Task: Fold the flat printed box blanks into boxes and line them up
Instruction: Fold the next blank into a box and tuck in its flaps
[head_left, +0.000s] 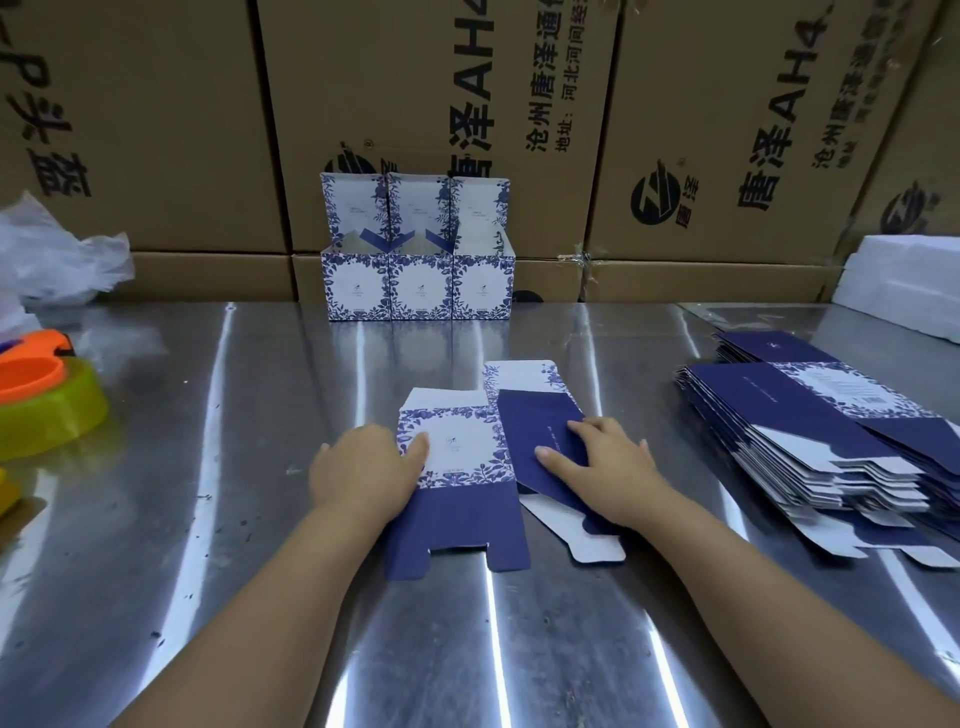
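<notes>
A printed box blank (457, 483), blue and white with a floral panel, lies half opened on the steel table (208, 519) in front of me. My left hand (363, 467) holds its left edge, thumb on the floral panel. My right hand (602, 467) presses with straight fingers on the dark blue panel at the right. Three folded boxes (418, 283) with lids up stand side by side at the back of the table. A stack of flat blanks (831, 441) lies at the right.
Large brown cartons (415, 104) form a wall behind the table. An orange and yellow tape dispenser (47, 400) sits at the left edge, crumpled clear plastic (57, 254) behind it. A white foam block (904, 280) rests at the far right.
</notes>
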